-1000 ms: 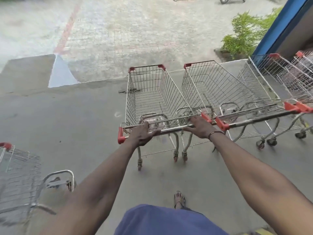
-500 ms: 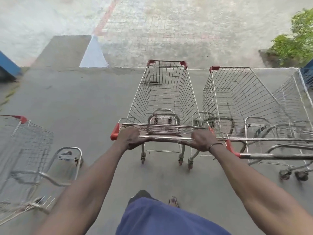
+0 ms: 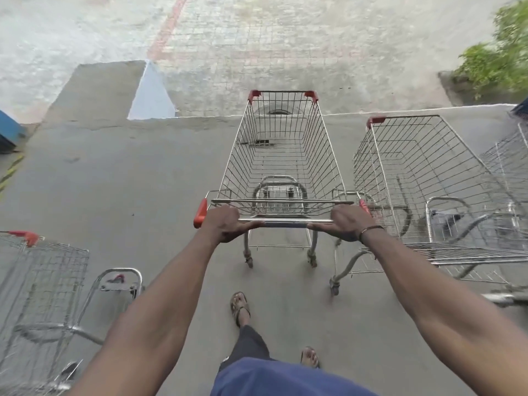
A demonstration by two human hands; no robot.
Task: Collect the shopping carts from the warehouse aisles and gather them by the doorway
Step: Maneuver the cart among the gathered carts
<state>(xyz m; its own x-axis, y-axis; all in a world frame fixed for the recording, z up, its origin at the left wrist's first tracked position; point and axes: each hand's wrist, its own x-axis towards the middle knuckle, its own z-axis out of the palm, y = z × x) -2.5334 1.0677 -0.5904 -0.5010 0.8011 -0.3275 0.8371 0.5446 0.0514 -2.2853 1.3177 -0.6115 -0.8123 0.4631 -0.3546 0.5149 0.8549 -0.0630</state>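
Pushing a shopping cart (image 3: pixel 281 155) across the concrete floor (image 3: pixel 128 195).
Left hand (image 3: pixel 225 227) and right hand (image 3: pixel 347 224) each wrap its handle bar (image 3: pixel 285 222); even pressure should keep it straight, just beside the parked cart (image 3: pixel 423 178) near the kerb.
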